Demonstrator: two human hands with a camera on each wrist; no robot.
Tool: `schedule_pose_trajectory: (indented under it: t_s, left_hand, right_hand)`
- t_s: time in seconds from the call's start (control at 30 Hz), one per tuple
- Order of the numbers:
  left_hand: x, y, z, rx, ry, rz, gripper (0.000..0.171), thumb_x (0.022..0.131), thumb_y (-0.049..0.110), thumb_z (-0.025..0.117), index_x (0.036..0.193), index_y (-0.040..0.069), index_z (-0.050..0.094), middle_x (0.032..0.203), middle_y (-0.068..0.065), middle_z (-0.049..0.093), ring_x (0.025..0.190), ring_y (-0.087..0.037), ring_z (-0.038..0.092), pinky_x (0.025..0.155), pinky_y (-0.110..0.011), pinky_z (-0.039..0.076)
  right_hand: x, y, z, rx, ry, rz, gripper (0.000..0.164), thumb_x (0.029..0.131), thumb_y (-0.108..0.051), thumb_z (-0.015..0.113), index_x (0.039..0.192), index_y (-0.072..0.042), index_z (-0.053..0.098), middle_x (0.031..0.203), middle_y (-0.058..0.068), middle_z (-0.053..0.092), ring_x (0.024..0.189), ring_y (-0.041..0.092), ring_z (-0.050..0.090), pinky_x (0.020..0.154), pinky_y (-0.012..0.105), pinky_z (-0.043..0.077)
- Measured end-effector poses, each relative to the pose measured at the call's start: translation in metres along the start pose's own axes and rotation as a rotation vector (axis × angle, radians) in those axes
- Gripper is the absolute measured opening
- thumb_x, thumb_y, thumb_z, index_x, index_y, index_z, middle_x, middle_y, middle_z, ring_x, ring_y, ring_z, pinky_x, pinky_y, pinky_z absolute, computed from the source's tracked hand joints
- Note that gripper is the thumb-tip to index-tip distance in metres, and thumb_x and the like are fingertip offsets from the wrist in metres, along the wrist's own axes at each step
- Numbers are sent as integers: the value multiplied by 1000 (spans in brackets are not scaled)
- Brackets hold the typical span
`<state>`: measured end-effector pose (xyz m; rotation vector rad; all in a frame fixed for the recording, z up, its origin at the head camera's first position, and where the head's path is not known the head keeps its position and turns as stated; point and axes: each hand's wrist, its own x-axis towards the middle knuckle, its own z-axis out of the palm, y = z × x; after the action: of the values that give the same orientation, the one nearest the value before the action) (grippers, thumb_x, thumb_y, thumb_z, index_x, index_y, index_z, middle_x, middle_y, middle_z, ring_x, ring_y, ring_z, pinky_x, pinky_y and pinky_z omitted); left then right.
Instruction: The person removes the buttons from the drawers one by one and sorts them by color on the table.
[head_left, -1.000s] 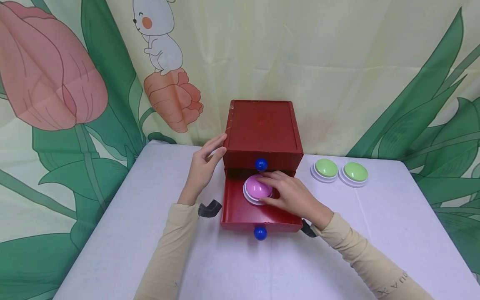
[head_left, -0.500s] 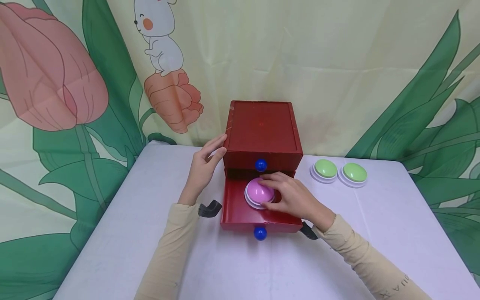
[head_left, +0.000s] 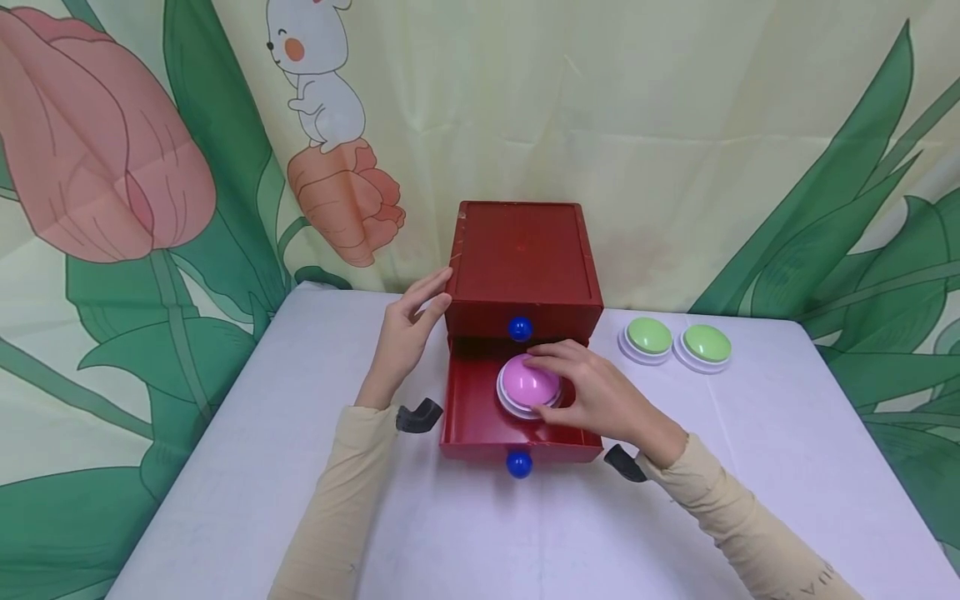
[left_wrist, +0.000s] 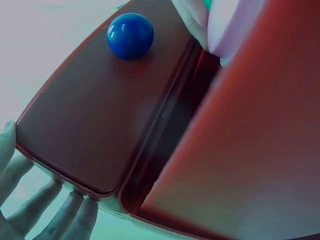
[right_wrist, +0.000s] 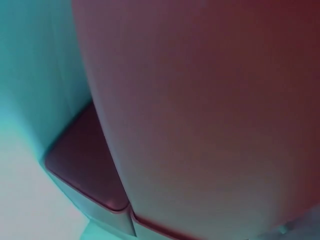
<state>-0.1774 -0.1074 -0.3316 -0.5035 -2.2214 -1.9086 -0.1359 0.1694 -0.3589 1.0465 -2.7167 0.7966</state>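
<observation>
A round push light with a pink dome and white base sits in the pulled-out lower drawer of a small red cabinet. My right hand grips the light from its right side, fingers over the far edge and thumb at the near edge. With fingers extended, my left hand touches the cabinet's left side. In the left wrist view, the fingers lie along the cabinet's side, and part of the light shows at the top. The right wrist view shows mostly the red drawer wall, blurred.
Two green-domed push lights stand side by side on the white-covered table, right of the cabinet. Blue ball knobs mark the upper drawer and lower drawer. A printed curtain hangs close behind.
My right hand has shifted the pink light a little to the right and slightly nearer inside the drawer. My left hand has stayed at the cabinet's side.
</observation>
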Motion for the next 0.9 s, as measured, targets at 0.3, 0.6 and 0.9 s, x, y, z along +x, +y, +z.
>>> schedule_pose_trajectory:
  t_s: [0.3, 0.6, 0.9]
  left_hand:
    - [0, 1, 0, -6, -1, 1, 44, 100, 10, 58, 143, 3, 52, 150, -12, 49, 138, -24, 45, 110, -45, 43]
    - [0, 2, 0, 1, -5, -2, 44, 100, 11, 58, 143, 4, 52, 150, -11, 49, 138, -24, 45, 110, -46, 43]
    - [0, 1, 0, 3, -3, -5, 44, 100, 12, 58, 143, 4, 52, 150, -11, 49, 139, -24, 45, 110, -46, 43]
  right_hand:
    - [-7, -2, -8, 9, 40, -28, 67, 65, -23, 91, 126, -13, 66, 130, 4, 61, 118, 21, 56, 82, 36, 60]
    - [-14, -4, -17, 2, 82, -44, 66, 63, -20, 92, 124, -12, 67, 129, 5, 61, 119, 23, 56, 82, 38, 60]
    - [-22, -2, -25, -21, 137, -81, 56, 68, -20, 89, 119, -9, 69, 127, 5, 61, 115, 21, 58, 85, 41, 59]
